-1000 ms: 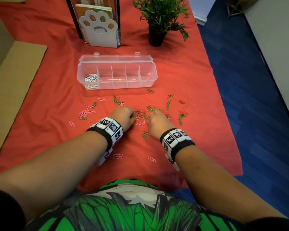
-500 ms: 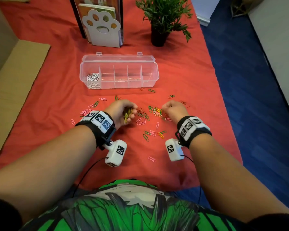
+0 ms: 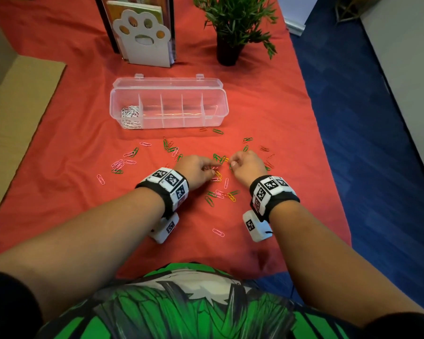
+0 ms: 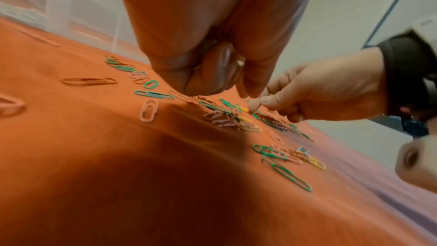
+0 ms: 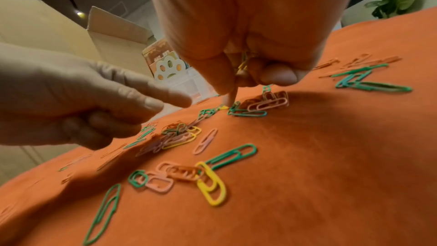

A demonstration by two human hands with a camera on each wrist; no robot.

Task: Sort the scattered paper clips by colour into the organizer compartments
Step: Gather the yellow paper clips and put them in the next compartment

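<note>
Green, pink, orange and yellow paper clips (image 3: 218, 194) lie scattered on the red cloth in front of the clear organizer (image 3: 169, 90). Its leftmost compartment holds white clips (image 3: 130, 116); the other compartments look bare. My left hand (image 3: 211, 167) hovers over the middle pile with three fingers curled into the palm, hiding whatever is inside. My right hand (image 5: 236, 81) grips a few yellow clips (image 5: 243, 63) in its curled fingers, and its forefinger touches the cloth by a loose yellow clip (image 5: 223, 108). The two hands nearly meet.
A paw-shaped bookend (image 3: 143, 37) and a potted plant (image 3: 230, 45) stand behind the organizer. A cardboard box (image 3: 15, 113) flanks the table on the left. Pink clips (image 3: 119, 163) cluster at the left. The cloth's right edge drops to blue floor (image 3: 365, 143).
Half a second ago my left hand lay palm up with yellow clips in it; it has turned palm down and moved right. My right hand has shifted left to the pile.
</note>
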